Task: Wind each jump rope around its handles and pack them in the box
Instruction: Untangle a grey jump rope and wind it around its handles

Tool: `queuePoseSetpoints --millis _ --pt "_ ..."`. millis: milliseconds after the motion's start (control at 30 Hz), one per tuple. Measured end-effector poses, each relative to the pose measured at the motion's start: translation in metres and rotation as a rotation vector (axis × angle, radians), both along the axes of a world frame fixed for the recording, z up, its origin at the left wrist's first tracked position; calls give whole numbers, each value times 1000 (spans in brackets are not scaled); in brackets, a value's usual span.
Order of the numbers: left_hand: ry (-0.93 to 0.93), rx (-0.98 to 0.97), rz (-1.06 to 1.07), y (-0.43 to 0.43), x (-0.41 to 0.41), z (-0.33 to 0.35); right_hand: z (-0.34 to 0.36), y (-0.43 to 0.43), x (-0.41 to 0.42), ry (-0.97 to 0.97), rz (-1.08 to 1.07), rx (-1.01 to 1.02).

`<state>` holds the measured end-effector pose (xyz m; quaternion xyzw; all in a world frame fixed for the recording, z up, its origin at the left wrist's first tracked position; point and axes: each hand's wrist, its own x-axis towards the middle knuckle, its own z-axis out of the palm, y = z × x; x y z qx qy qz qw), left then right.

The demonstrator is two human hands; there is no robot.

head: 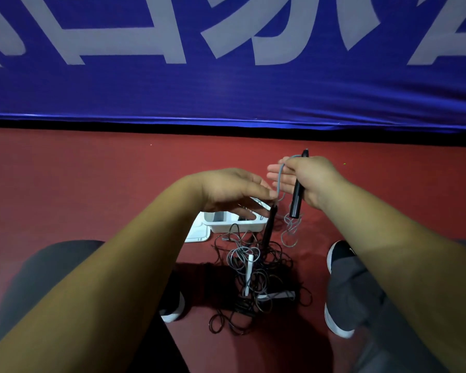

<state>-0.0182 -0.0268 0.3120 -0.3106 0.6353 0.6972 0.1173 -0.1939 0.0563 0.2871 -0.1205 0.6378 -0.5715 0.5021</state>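
Observation:
My right hand [311,181] grips a black jump-rope handle [296,200] upright, thumb around it and fingers stretched out to the left. Its grey rope [279,181] loops from the handle's top over those fingers and drops to a second black handle [268,230], which hangs slanted above the floor. My left hand [232,191] is spread flat, its fingertips touching that rope just above the hanging handle. Beneath lies a tangled pile of black and grey ropes [256,284] with a white handle [249,273] and a grey handle [279,294]. The white box [226,226] stands behind the pile, partly hidden by my left hand.
The box's white lid [198,235] lies flat at its left side. My knees and two black shoes with white soles [339,254] [172,310] flank the pile on the red floor. A blue banner with white lettering [226,90] closes off the far side.

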Motion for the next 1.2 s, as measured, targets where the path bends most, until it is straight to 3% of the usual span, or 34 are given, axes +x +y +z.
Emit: queuePoseSetpoints --millis 300,467,600,800,1067,1200 --pt "-45 16 65 -3 4 6 4 -3 6 -23 10 -43" --pt "12 215 369 -20 5 15 7 0 12 26 251 121" --pt "18 328 531 -26 8 14 9 8 24 35 401 133" --pt "-176 25 468 -30 11 8 12 12 39 5 540 87" --pt "-276 -229 407 -35 15 5 8 15 35 -32 682 80" --pt "-130 -563 302 -40 20 5 3 15 32 42 750 117"
